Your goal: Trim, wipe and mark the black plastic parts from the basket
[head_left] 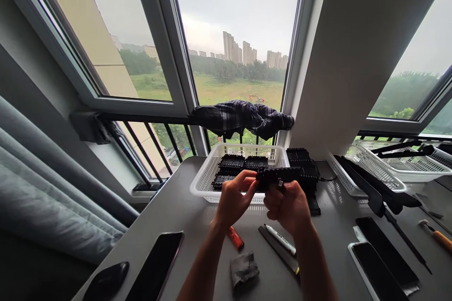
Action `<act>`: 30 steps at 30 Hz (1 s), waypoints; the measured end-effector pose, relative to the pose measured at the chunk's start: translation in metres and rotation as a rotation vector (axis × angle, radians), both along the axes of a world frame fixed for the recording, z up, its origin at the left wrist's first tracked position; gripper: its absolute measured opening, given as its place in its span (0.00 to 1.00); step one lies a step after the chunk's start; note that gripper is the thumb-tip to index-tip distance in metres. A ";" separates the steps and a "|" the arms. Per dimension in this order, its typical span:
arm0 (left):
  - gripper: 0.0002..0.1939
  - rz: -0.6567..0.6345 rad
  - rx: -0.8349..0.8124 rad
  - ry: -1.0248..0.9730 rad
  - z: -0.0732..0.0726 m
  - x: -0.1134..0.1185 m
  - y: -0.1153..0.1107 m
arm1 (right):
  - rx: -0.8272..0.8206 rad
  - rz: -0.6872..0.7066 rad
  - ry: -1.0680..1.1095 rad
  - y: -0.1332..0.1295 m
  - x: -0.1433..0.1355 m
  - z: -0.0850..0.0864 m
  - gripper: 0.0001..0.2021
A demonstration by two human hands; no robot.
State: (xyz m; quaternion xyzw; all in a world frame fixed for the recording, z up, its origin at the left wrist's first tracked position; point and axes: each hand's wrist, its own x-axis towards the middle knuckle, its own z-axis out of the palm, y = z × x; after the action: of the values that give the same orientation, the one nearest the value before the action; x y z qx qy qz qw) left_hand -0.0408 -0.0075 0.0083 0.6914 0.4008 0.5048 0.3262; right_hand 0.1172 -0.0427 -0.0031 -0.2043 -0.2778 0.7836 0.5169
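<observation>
Above the near rim of a white basket [199, 192], both hands hold up a dark black plastic part with toothed edges [282, 174]. My left hand [237, 197] pinches its left end between thumb and fingers. My right hand [291, 204] is closed around its underside, fingers curled. A small shiny metal piece [280, 182] shows at the right fingers; its kind is too small to tell. Inside the basket lie several similar black toothed parts [231, 162]. More black parts [298, 155] are stacked just right of the basket, partly hidden behind the held part.
Near my forearms lie a red cylinder [235, 239], a crumpled grey block [244, 270], a white marker [280, 239] and a dark flat strip [278, 250]. Phones [155, 268] [377, 270] rest at both sides. Black long-handled pieces [367, 183] lean over a white tray [397, 187] at right.
</observation>
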 end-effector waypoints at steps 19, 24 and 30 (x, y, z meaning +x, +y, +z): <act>0.12 0.064 -0.011 -0.048 -0.001 -0.001 0.002 | 0.017 -0.127 -0.051 -0.002 0.037 0.001 0.17; 0.10 0.036 0.002 -0.026 -0.002 0.002 0.001 | 0.019 -0.017 -0.007 0.000 0.019 0.002 0.16; 0.07 0.002 0.006 0.013 -0.003 0.008 -0.002 | 0.026 0.026 -0.060 0.000 -0.009 -0.001 0.15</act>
State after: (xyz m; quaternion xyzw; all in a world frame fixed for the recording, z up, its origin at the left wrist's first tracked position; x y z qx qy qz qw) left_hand -0.0331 -0.0090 0.0050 0.6953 0.4020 0.5018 0.3211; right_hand 0.1079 -0.0424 -0.0044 -0.2175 -0.3058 0.7800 0.5008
